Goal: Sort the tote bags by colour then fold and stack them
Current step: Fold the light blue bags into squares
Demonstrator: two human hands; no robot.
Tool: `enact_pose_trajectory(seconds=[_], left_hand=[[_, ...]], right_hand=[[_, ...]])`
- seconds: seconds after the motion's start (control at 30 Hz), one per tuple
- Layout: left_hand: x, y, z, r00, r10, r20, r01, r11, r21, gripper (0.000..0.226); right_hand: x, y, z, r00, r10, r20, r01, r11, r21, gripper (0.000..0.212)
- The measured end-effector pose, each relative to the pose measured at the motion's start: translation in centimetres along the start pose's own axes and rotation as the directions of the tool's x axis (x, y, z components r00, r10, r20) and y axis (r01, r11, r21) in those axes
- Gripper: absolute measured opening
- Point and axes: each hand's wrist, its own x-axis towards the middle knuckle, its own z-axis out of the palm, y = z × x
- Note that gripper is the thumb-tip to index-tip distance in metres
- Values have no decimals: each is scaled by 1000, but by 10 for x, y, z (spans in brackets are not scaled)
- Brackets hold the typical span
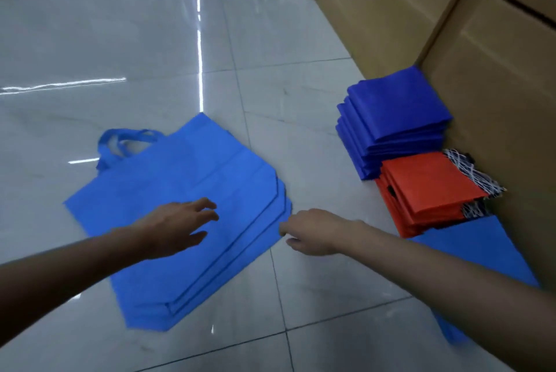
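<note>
The left hand [177,227] was released, fingers loosely spread over the flat blue tote bag [186,179] on the floor [120,40]. The right hand [313,231] curled at the bag's edge; grasping or not, I cannot tell. Beyond lay the folded orange stack [427,191], then the dark-blue stack [394,118].

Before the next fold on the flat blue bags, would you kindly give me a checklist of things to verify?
1. Flat blue bags lie spread on the floor: ok.
2. Their layered edges are aligned: not ok, they are staggered along the side nearest the right hand.
3. Handles are tucked in: not ok, they stick out at the far side.
4. Right hand grips the bags' edge: cannot tell.
5. Left hand is open over the bags: ok, but whether it touches them: cannot tell.
6. Dark blue stack and red stack are kept as separate colours: ok.
</note>
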Motion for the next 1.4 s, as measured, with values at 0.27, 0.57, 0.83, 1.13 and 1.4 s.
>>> enact_pose_trajectory(seconds=[0.27,0.57,0.83,1.13,1.4], left_hand=[[-77,-52,62,981,-193,22,194,974,-114,36],[-75,-63,151,957,-256,-134,168,870,-463,95],[-85,-80,197,999,-39,-21,26,905,-424,115],[-104,-100,199,933,-275,-232,94,808,-582,73],[-104,-105,180,892,-442,-94,64,330,-942,26]], right_hand=[[110,-72,8,971,-224,79,236,881,-410,33],[149,-90,78,966,-255,-41,245,955,-170,72],[158,-97,103,742,-312,-594,231,950,-211,40],[118,-136,75,652,-105,-751,97,994,-55,37],[82,-119,63,804,15,-594,51,994,94,31]])
